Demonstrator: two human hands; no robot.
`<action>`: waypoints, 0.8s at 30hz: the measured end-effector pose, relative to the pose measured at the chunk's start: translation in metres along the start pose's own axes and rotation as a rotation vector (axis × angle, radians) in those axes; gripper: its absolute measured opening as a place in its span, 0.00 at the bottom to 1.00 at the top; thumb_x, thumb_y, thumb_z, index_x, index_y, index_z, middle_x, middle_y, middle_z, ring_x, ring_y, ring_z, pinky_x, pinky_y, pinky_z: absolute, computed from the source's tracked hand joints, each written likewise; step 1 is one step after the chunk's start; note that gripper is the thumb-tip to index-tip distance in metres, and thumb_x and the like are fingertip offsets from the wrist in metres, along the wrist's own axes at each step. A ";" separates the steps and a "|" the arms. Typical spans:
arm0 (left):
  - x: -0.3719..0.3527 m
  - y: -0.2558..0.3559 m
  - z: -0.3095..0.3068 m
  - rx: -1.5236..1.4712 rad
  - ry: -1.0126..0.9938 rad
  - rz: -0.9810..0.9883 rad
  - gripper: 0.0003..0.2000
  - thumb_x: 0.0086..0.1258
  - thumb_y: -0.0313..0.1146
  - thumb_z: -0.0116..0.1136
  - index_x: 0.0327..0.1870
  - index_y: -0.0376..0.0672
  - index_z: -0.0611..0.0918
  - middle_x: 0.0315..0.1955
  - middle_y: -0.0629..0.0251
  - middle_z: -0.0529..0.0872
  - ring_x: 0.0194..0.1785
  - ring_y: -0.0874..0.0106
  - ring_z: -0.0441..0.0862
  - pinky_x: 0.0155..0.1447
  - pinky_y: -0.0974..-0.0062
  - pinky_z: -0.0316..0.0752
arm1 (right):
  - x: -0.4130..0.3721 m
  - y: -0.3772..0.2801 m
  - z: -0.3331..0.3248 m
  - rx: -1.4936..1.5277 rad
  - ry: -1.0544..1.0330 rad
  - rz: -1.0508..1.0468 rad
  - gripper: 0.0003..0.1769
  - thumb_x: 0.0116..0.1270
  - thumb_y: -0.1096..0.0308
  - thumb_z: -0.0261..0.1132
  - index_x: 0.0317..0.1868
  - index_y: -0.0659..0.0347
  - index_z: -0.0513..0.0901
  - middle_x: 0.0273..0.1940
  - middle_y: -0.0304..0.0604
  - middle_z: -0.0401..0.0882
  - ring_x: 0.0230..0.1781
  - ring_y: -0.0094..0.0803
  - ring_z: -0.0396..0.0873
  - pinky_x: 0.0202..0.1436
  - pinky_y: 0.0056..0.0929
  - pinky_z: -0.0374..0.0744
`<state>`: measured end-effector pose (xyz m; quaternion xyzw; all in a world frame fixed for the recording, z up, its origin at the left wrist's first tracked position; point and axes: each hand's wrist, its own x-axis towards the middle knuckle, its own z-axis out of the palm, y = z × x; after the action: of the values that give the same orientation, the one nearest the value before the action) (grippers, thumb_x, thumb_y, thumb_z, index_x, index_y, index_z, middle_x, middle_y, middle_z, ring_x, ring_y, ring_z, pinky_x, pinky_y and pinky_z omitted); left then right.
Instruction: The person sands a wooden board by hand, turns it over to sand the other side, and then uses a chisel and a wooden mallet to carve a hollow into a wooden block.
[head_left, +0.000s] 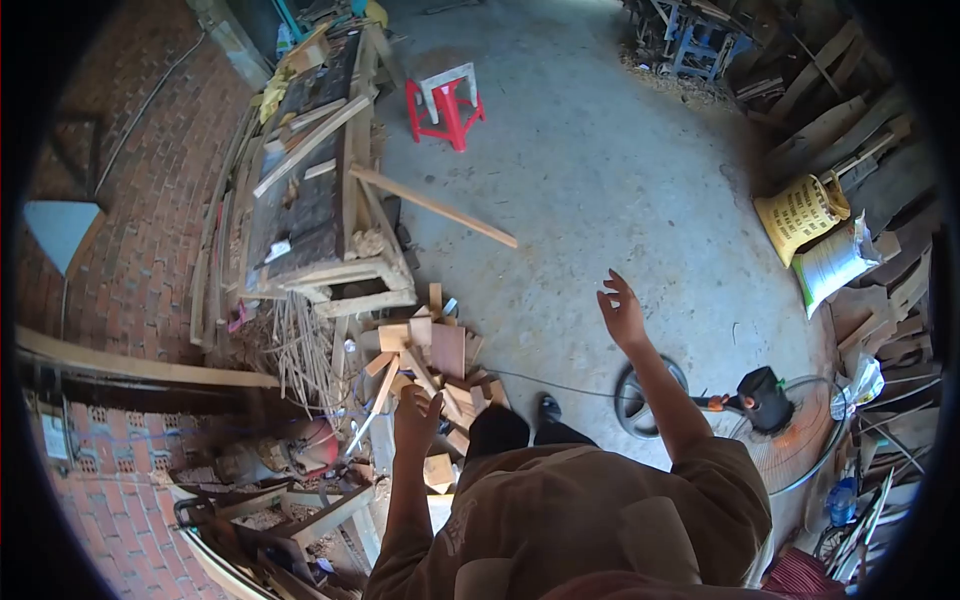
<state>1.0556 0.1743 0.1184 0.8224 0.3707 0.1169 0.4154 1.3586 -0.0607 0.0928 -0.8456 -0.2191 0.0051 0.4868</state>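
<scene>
My left hand [415, 420] is raised in front of a heap of wood offcuts [447, 348], its fingers slightly apart and nothing visible in them. A thin pale stick [372, 416] overlaps the space just left of that hand. Out over the concrete floor [600, 180], my right hand [622, 312] is held up with its fingers spread, holding nothing. Below its forearm lies the round base [630, 400] of a standing fan, whose wire cage [795, 450] is farther right.
A wooden workbench [300, 215] runs along the left side, with a long plank [435, 207] jutting past its edge. Beyond it stands a red stool [447, 115]. Filled sacks [800, 215] and leaning boards line the right. A black cable [550, 385] crosses the floor near my feet.
</scene>
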 end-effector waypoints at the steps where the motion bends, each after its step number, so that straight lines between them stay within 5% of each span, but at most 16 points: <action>1: 0.017 0.011 0.005 0.002 -0.006 0.004 0.18 0.57 0.39 0.61 0.39 0.35 0.71 0.25 0.53 0.80 0.28 0.64 0.79 0.31 0.69 0.73 | 0.020 -0.002 -0.010 -0.001 -0.001 0.055 0.27 0.59 0.70 0.61 0.59 0.63 0.65 0.44 0.53 0.76 0.38 0.37 0.79 0.39 0.31 0.77; 9: 0.170 0.043 0.060 -0.059 0.197 -0.054 0.16 0.58 0.36 0.61 0.36 0.36 0.69 0.21 0.59 0.77 0.24 0.69 0.76 0.28 0.74 0.72 | 0.153 0.019 0.000 0.053 -0.008 0.145 0.26 0.62 0.73 0.57 0.61 0.63 0.62 0.45 0.50 0.76 0.35 0.30 0.78 0.38 0.25 0.75; 17: 0.445 0.063 0.087 -0.038 0.272 -0.004 0.17 0.57 0.36 0.62 0.38 0.36 0.69 0.21 0.60 0.77 0.24 0.67 0.77 0.30 0.72 0.73 | 0.414 0.051 0.094 0.141 0.010 0.108 0.27 0.61 0.71 0.58 0.61 0.63 0.63 0.43 0.49 0.77 0.34 0.32 0.78 0.36 0.27 0.77; 21: 0.532 0.104 0.060 -0.094 0.274 0.019 0.17 0.57 0.36 0.62 0.39 0.35 0.69 0.19 0.61 0.76 0.23 0.68 0.76 0.28 0.74 0.72 | 0.521 -0.032 0.122 0.134 -0.100 0.042 0.28 0.62 0.72 0.58 0.62 0.62 0.61 0.47 0.51 0.75 0.39 0.32 0.77 0.37 0.28 0.77; 24: 0.583 0.091 0.054 -0.026 0.332 0.018 0.19 0.57 0.37 0.62 0.40 0.35 0.68 0.19 0.62 0.77 0.23 0.67 0.77 0.29 0.73 0.73 | 0.579 -0.020 0.148 0.164 -0.098 -0.037 0.28 0.62 0.72 0.58 0.62 0.62 0.61 0.46 0.50 0.75 0.38 0.32 0.78 0.36 0.27 0.77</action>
<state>1.5359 0.5194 0.0872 0.7896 0.4252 0.2596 0.3583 1.8421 0.2869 0.1504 -0.7976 -0.2569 0.0554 0.5430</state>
